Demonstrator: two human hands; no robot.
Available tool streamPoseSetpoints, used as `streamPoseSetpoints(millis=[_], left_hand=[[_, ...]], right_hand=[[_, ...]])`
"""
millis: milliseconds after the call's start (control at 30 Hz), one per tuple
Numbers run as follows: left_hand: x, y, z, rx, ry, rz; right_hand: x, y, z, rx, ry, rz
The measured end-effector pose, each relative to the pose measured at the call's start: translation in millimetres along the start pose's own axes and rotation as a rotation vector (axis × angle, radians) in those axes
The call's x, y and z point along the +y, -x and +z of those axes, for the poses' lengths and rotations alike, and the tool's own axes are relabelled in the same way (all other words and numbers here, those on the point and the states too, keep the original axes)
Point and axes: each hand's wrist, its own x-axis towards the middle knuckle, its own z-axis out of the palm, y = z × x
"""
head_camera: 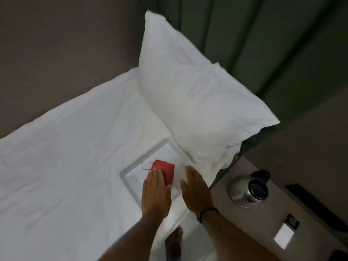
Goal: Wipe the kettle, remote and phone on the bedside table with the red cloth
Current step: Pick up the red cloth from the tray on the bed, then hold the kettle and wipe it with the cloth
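Note:
A folded red cloth (165, 171) with a loose thread lies in a white tray (131, 173) on the bed. My left hand (156, 193) is flat with fingers straight, its fingertips over the cloth's near edge; whether it touches is unclear. My right hand (195, 191), also flat and holding nothing, hovers to the right of the cloth above the tray's right side. A steel kettle (248, 189) with a dark lid and handle stands on the bedside table (263, 223) to the right. A dark long object (316, 206), possibly the remote, lies beyond it. No phone is identifiable.
A white pillow (197, 95) leans against a green padded headboard (273, 44) just behind the tray. White bedding (66, 157) covers the bed to the left. A white card (284, 237) and small dark item (292, 222) lie on the table. My foot (174, 242) shows below.

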Motion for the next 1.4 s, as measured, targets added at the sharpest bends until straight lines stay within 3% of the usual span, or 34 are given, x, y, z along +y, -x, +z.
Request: streamPoseSetpoints(millis=[167, 300, 367, 467, 633, 833, 933, 1033, 1100, 1233, 1333, 1400], left_hand=[[-26.7, -71.3, 22.8, 0.054, 0.152, -0.228], [-35.8, -98.5, 42.1, -0.066, 0.133, -0.345], [-39.4, -105.7, 47.6, -0.078, 0.243, -0.371], [-40.8, -110.1, 46.4, -0.069, 0.482, -0.36], [-36.9, -92.6, 4.6, -0.078, 0.952, -0.332], [29.2, -47.1, -52.6, -0.433, 1.234, -0.211], [85.7, -27.7, -35.6, -0.665, 1.187, -0.091], [145.3, -13.7, -1.3, -0.828, 1.057, -0.018], [184.0, -9.5, 26.4, -0.837, 0.845, 0.116], [251.0, -15.3, 80.1, -0.617, 0.246, 0.594], [288.2, -31.7, 130.2, -0.349, 0.06, 0.799], [309.9, -45.4, 160.6, -0.2, -0.156, 0.877]], right_hand=[[-14.0, -69.1, 47.5, -0.2, -0.208, 0.211], [-25.7, -100.2, 68.1, -0.186, -0.308, 0.373], [-27.7, -108.7, 76.0, -0.17, -0.442, 0.467], [-29.8, -114.9, 74.6, -0.139, -0.664, 0.602], [-29.4, -100.6, 37.0, -0.124, -0.955, 0.534], [29.8, -18.0, -27.1, -0.112, -1.6, 0.61], [76.7, 35.0, -44.5, -0.142, -1.85, 0.546], [124.7, 81.7, -53.0, 0.091, -1.966, 0.606], [157.2, 108.8, -54.1, 0.29, -1.988, 0.691], [227.4, 147.9, -42.1, 0.71, -1.995, 0.831], [279.4, 156.7, -24.9, 0.935, -1.922, 0.928], [308.0, 148.2, -14.9, 0.991, -1.85, 0.918]])
